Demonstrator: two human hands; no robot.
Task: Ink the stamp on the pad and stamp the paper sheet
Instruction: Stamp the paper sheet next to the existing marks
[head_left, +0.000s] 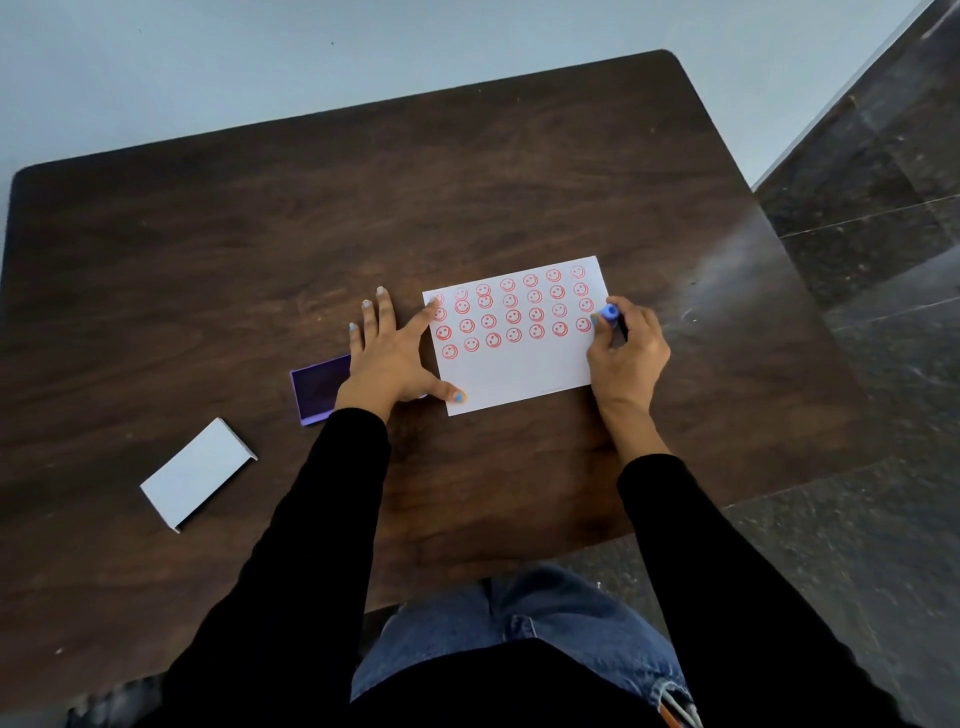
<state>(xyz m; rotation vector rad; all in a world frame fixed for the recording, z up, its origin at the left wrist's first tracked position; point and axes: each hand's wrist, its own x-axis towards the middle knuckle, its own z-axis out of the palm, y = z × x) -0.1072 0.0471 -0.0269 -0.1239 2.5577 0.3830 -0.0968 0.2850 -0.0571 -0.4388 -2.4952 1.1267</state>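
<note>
A white paper sheet (524, 371) lies on the dark wooden table (260, 249), covered in its upper part with several rows of red smiley prints. My right hand (631, 353) grips a small blue stamp (610, 313) at the sheet's right edge, beside the last print of the lowest full row. My left hand (387, 358) lies flat with fingers spread, index finger and thumb resting on the sheet's left edge. A purple ink pad (314, 389) sits left of the sheet, partly hidden under my left wrist.
A white lid or box cover (197, 475) lies at the table's front left. The table's right edge (810, 291) runs close to my right hand, with dark stone floor (883, 208) beyond. My lap is at the front edge.
</note>
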